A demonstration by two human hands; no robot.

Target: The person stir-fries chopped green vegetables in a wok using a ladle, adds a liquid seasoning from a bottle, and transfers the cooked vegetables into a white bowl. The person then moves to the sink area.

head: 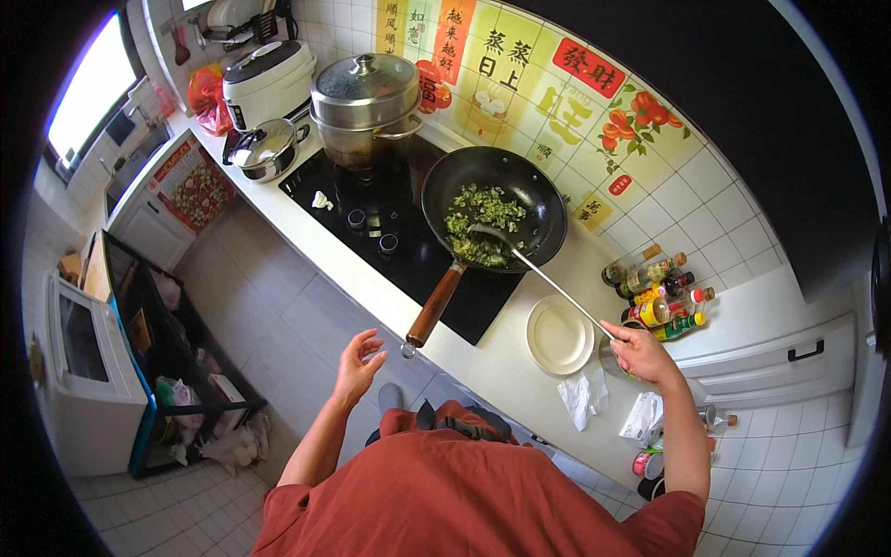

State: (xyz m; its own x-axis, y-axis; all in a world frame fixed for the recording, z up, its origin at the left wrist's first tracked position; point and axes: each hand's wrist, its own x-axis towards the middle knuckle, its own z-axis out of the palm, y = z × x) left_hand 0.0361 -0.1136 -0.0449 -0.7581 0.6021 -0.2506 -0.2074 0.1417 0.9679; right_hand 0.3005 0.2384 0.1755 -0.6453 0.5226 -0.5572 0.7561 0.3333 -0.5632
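My right hand grips the far end of a long metal spatula. Its blade rests among chopped green vegetables in a black wok. The wok stands on the right part of a black cooktop, and its wooden handle points towards me. Just left of the handle's end, my left hand hovers in the air with fingers apart, holding nothing. A white plate lies on the counter under the spatula's shaft.
A lidded steamer pot stands on the back left of the cooktop; a small lidded pot and a white cooker are beyond it. Several sauce bottles line the right wall. A crumpled plastic bag and tissue pack lie nearer.
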